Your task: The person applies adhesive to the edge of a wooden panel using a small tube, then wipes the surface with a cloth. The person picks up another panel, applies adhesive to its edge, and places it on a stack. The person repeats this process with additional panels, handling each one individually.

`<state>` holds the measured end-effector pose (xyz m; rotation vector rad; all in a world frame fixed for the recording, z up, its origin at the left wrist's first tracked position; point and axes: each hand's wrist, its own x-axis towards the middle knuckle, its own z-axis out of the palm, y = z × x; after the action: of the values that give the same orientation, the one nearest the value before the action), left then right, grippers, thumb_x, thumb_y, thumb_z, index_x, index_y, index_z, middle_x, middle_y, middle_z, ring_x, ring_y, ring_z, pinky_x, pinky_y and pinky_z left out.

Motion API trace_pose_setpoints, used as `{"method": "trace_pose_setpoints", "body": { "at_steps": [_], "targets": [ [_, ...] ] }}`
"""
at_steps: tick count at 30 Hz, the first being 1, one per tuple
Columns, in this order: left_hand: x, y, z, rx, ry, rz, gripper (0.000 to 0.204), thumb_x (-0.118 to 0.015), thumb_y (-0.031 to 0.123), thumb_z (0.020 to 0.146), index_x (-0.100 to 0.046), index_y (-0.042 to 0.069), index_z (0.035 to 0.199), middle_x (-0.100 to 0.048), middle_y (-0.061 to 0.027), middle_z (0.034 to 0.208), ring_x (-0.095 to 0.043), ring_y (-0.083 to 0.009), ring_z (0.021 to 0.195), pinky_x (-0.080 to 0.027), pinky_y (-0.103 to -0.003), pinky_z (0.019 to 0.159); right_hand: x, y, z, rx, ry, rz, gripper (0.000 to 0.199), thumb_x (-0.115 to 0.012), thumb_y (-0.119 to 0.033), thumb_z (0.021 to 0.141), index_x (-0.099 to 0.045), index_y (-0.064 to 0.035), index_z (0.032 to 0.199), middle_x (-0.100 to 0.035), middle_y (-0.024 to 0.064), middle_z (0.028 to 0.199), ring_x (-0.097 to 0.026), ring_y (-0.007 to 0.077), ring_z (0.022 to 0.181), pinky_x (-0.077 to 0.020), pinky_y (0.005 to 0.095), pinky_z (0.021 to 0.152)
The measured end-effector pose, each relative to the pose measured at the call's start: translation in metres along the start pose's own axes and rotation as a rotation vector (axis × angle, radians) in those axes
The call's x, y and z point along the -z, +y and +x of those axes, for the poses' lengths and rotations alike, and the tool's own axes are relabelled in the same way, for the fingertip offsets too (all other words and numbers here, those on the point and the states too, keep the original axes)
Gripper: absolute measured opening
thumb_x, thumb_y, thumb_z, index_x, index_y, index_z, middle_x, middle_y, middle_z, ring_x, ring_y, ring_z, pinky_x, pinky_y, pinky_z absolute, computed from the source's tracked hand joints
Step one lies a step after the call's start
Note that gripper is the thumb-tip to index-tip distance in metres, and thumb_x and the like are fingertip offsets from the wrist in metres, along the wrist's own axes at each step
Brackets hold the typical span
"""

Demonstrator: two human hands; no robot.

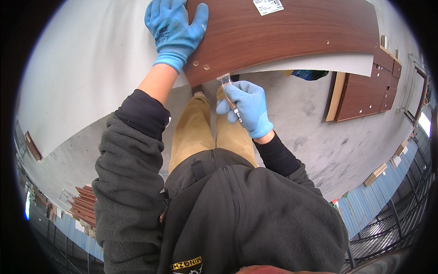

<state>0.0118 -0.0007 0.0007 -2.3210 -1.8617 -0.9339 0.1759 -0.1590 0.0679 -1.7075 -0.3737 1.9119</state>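
A dark brown wood-grain panel [292, 32] with small drilled holes and a white label lies on a light grey work surface [91, 64]. My left hand [175, 29], in a blue glove, presses flat on the panel's near left corner. My right hand [246, 107], also gloved in blue, grips a small brush [226, 84] by its handle. The brush's bristles point up at the panel's lower edge, just below two holes near the corner.
A stack of similar brown panels [365, 93] leans on the concrete floor at the right. More brown boards [84, 205] lie stacked at the lower left. A blue corrugated wall [378, 192] runs along the right side.
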Motion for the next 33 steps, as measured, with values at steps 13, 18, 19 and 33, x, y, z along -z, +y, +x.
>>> {"method": "trace_pose_setpoints", "body": {
  "at_steps": [13,18,19,33],
  "targets": [
    [0.002,-0.002,0.006,0.003,-0.016,-0.004,0.055,-0.072,0.030,0.085,-0.063,0.001,0.131,-0.058,-0.0266,0.140,-0.050,-0.0457,0.134,-0.035,-0.054,0.116,-0.002,-0.006,0.001,0.027,0.038,-0.003,0.034,-0.063,-0.026,0.100,-0.067,0.0074,0.100,-0.074,0.0149,0.072,-0.054,0.0098,0.042,-0.0397,0.0231,0.042],
    [0.000,-0.003,0.005,-0.002,-0.001,-0.001,0.056,-0.072,0.030,0.085,-0.063,0.001,0.132,-0.058,-0.0266,0.140,-0.050,-0.0455,0.134,-0.035,-0.054,0.116,0.007,-0.009,-0.003,0.015,0.064,0.021,0.032,-0.064,-0.025,0.101,-0.067,0.0067,0.098,-0.073,0.0154,0.070,-0.055,0.0104,0.041,-0.0411,0.0230,0.041],
    [0.000,-0.003,0.005,0.000,-0.003,-0.001,0.055,-0.072,0.030,0.085,-0.063,0.001,0.132,-0.058,-0.0265,0.140,-0.050,-0.0455,0.134,-0.035,-0.054,0.116,0.009,-0.010,-0.003,0.026,0.067,0.031,0.031,-0.064,-0.025,0.100,-0.066,0.0063,0.096,-0.073,0.0159,0.070,-0.056,0.0113,0.042,-0.0425,0.0235,0.042],
    [0.002,-0.006,0.005,-0.020,0.016,0.013,0.055,-0.072,0.030,0.086,-0.062,0.001,0.132,-0.058,-0.0264,0.140,-0.050,-0.0461,0.134,-0.036,-0.054,0.116,0.025,-0.019,0.003,0.039,0.054,0.035,0.030,-0.065,-0.024,0.101,-0.068,0.0057,0.096,-0.073,0.0140,0.070,-0.051,0.0086,0.039,-0.0392,0.0216,0.039]
  ]
}}
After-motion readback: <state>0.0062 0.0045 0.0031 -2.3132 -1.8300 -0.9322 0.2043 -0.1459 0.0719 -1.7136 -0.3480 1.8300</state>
